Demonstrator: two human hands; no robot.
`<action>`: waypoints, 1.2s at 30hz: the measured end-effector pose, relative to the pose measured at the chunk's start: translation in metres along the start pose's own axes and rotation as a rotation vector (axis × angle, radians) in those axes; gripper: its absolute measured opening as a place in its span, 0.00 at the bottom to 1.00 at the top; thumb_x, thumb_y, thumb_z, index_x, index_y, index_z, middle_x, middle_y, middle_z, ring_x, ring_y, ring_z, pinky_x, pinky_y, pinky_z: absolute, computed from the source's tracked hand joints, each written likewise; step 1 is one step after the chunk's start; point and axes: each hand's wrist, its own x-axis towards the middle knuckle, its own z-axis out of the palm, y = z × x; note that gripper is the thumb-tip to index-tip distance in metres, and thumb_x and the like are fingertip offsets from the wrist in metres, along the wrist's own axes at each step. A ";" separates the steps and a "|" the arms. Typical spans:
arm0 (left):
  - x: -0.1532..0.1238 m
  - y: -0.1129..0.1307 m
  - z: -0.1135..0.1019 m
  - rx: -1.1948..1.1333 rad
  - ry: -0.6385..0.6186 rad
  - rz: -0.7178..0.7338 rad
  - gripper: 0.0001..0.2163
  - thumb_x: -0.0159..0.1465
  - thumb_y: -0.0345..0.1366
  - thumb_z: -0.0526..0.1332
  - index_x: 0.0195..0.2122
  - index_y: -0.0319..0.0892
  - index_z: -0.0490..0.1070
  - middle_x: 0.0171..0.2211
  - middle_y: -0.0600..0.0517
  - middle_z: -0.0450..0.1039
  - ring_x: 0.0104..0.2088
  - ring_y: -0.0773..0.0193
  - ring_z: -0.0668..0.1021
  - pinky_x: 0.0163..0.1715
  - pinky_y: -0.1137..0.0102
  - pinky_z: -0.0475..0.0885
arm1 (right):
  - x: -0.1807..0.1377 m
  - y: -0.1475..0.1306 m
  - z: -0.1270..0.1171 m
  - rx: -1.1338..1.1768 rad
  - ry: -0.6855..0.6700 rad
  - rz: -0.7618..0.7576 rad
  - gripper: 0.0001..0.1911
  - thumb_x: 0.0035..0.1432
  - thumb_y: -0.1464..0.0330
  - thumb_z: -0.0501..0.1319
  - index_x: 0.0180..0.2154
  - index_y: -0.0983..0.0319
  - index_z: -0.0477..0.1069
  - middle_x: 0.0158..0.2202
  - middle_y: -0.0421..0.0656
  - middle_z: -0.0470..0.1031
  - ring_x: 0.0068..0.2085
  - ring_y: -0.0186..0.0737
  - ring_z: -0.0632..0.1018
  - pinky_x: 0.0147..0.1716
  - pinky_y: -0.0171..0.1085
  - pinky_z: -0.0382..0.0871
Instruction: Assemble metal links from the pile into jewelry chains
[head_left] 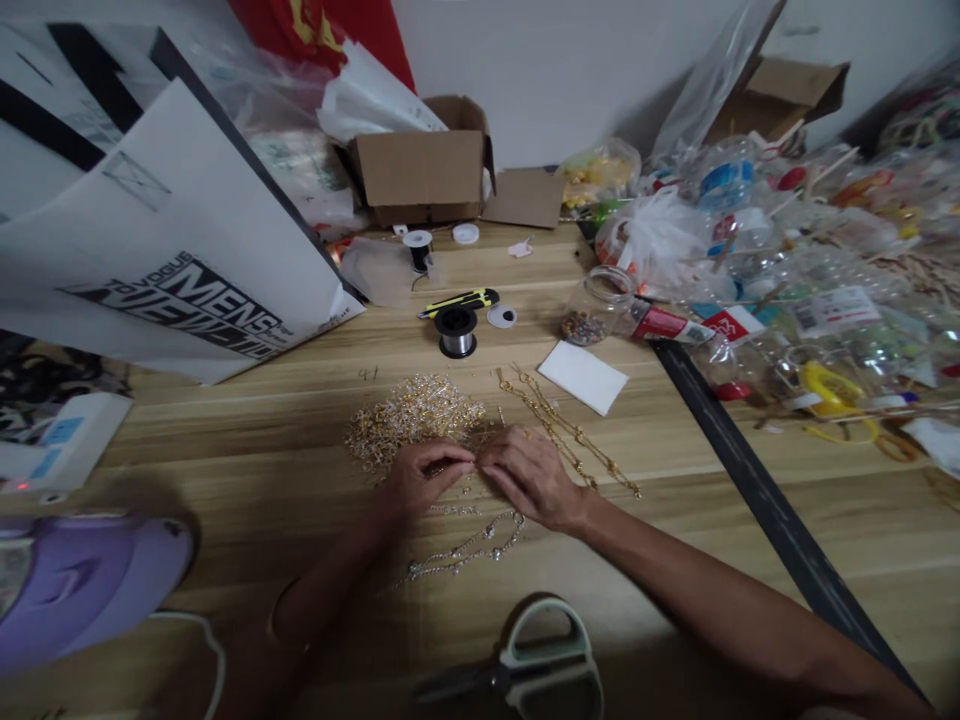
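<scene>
My left hand (421, 478) and my right hand (534, 475) meet over the wooden table, fingertips pinched close together. Whatever lies between the fingertips is too small to make out. Right behind them spreads a heap of tiny gold and silver jewellery pieces (412, 412). Gold-coloured chains (559, 425) lie just beyond my right hand. On the near side a silver-coloured chain (461, 556) rests in a loop, with a short silver strand (454, 510) above it. Scissors (551, 655) with pale handles lie closest to me.
Behind the heap are a wire spool (456, 335), a utility knife (474, 300), a black thread spool (418, 250) and a folded white paper (583, 377). A bead jar (586, 325) stands near bagged plastic clutter at right. A large paper bag (187, 240) and a purple appliance (97, 580) occupy the left.
</scene>
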 end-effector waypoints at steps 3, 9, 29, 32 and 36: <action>0.000 0.000 0.000 0.001 0.002 0.007 0.04 0.57 0.32 0.62 0.30 0.39 0.77 0.27 0.49 0.79 0.28 0.66 0.79 0.30 0.74 0.72 | 0.000 0.000 0.000 -0.004 0.015 -0.006 0.05 0.62 0.72 0.54 0.37 0.64 0.68 0.32 0.46 0.74 0.36 0.39 0.72 0.34 0.38 0.64; 0.001 0.001 -0.001 -0.003 -0.018 0.023 0.04 0.57 0.30 0.62 0.30 0.38 0.77 0.28 0.50 0.79 0.28 0.66 0.78 0.31 0.74 0.73 | 0.001 0.000 0.000 -0.003 0.004 -0.004 0.05 0.62 0.72 0.54 0.36 0.65 0.68 0.31 0.46 0.73 0.35 0.39 0.72 0.35 0.38 0.64; 0.002 0.004 0.000 -0.010 -0.020 0.043 0.04 0.57 0.31 0.62 0.29 0.38 0.77 0.28 0.48 0.79 0.29 0.65 0.79 0.32 0.73 0.74 | 0.000 0.001 0.000 0.017 -0.008 -0.010 0.04 0.62 0.72 0.54 0.37 0.64 0.68 0.32 0.46 0.73 0.35 0.39 0.71 0.34 0.38 0.64; 0.002 0.003 0.000 -0.008 -0.012 0.031 0.05 0.57 0.32 0.62 0.30 0.38 0.77 0.29 0.48 0.79 0.29 0.65 0.79 0.32 0.72 0.74 | -0.001 0.001 0.000 0.018 0.001 -0.008 0.04 0.62 0.72 0.54 0.37 0.64 0.68 0.32 0.46 0.73 0.35 0.39 0.71 0.34 0.38 0.64; 0.001 0.001 0.001 -0.005 0.000 0.027 0.05 0.57 0.33 0.62 0.30 0.39 0.77 0.29 0.48 0.79 0.30 0.64 0.80 0.33 0.72 0.74 | 0.000 0.001 -0.001 0.012 -0.003 -0.005 0.05 0.62 0.72 0.53 0.37 0.64 0.68 0.32 0.46 0.73 0.35 0.39 0.71 0.34 0.38 0.64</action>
